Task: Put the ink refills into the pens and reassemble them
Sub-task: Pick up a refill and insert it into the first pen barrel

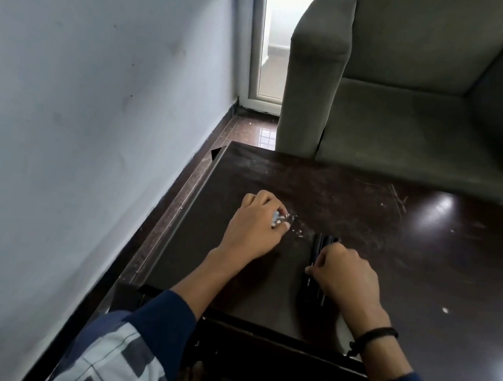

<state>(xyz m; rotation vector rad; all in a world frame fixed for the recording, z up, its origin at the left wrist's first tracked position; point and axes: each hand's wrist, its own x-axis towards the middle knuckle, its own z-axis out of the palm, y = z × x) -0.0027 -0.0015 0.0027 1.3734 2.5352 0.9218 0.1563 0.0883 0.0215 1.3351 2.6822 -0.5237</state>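
Note:
Several black pen barrels (320,248) lie side by side on the dark wooden table (424,257), pointing away from me. My right hand (344,273) rests on top of them with its fingers curled around the bundle. My left hand (255,225) lies to the left of the barrels, fingertips pinched on small shiny silver and pale-blue pen parts (280,218). A few more tiny shiny bits (297,231) are scattered on the table between the two hands. I cannot make out any ink refills.
A grey armchair (411,99) stands just beyond the table's far edge. A pale wall (81,108) runs along the left, with a strip of tiled floor (244,130) and a glass door behind it. My knee in checked cloth (118,360) is under the near left corner.

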